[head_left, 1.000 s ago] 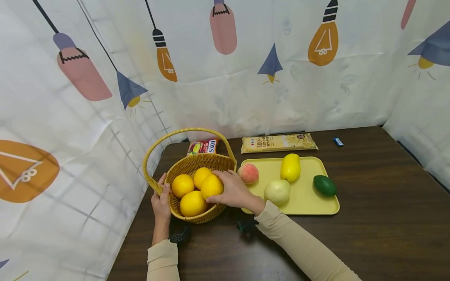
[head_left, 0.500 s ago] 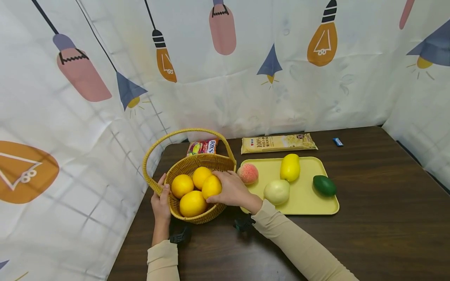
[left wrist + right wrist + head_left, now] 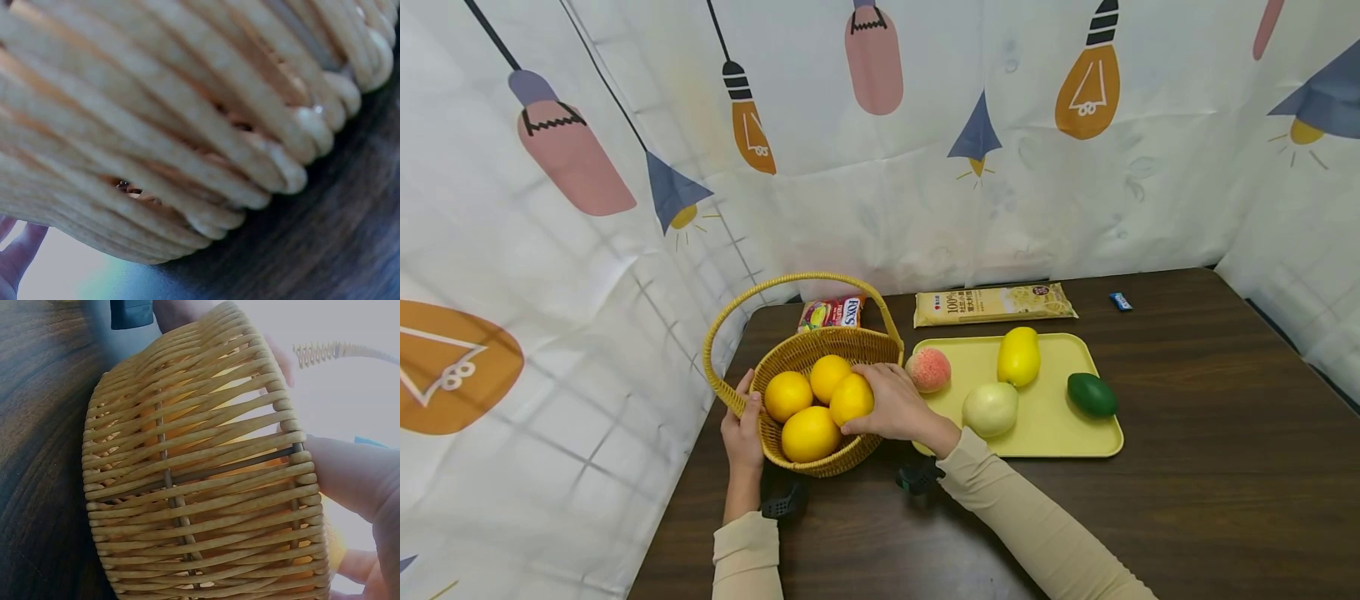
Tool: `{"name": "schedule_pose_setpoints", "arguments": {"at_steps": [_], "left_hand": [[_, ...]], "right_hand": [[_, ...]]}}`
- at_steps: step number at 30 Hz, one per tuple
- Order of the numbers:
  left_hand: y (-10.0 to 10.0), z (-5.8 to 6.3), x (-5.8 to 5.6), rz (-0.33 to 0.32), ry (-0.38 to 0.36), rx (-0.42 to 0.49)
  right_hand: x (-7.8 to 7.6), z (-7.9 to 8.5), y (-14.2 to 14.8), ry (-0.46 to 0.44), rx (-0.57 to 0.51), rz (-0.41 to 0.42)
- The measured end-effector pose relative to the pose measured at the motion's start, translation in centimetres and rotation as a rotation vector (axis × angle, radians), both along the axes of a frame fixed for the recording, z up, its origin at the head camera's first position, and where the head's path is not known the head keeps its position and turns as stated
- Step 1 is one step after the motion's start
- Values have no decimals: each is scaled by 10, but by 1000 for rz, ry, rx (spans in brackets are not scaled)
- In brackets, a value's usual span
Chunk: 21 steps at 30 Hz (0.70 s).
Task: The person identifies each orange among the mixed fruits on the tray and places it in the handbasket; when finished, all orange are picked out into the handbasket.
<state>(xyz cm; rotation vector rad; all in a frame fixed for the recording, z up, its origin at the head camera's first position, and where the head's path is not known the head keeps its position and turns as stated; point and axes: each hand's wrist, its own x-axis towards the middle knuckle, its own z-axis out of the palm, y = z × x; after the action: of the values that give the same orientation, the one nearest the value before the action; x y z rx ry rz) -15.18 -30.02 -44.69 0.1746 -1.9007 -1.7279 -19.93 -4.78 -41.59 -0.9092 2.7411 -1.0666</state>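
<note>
A yellow wicker basket (image 3: 822,467) with a tall arched handle (image 3: 805,275) stands at the left of the table. My left hand (image 3: 744,433) grips its left side at the rim, by the foot of the handle. Inside lie several yellow-orange oranges, among them a large front orange (image 3: 811,435) and a left orange (image 3: 788,396). My right hand (image 3: 897,404) reaches over the right rim and holds the rightmost orange (image 3: 852,399) between thumb and fingers, close against the others. In the right wrist view, the woven wall (image 3: 206,487) hides most of the oranges.
Right of the basket, a pale yellow tray (image 3: 1052,433) holds a peach (image 3: 929,370), a pale green round fruit (image 3: 991,410), a yellow fruit (image 3: 1018,357) and a dark green fruit (image 3: 1092,395). Behind lie a red candy bag (image 3: 831,313), a noodle packet (image 3: 992,305) and a small blue wrapper (image 3: 1121,302).
My right forearm has shifted slightly to the left, with the held orange staying among the others in the basket. My left hand keeps its grip on the basket.
</note>
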Motion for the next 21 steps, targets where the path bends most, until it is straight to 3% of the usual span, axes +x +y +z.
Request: {"name": "schedule_pose_setpoints", "arguments": {"at_steps": [9, 21], "left_hand": [[-6, -10, -6, -5, -10, 21], [-3, -4, -3, -10, 1, 16]], "right_hand": [[0, -5, 1, 37, -41, -4], [1, -12, 2, 55, -123, -4]]}}
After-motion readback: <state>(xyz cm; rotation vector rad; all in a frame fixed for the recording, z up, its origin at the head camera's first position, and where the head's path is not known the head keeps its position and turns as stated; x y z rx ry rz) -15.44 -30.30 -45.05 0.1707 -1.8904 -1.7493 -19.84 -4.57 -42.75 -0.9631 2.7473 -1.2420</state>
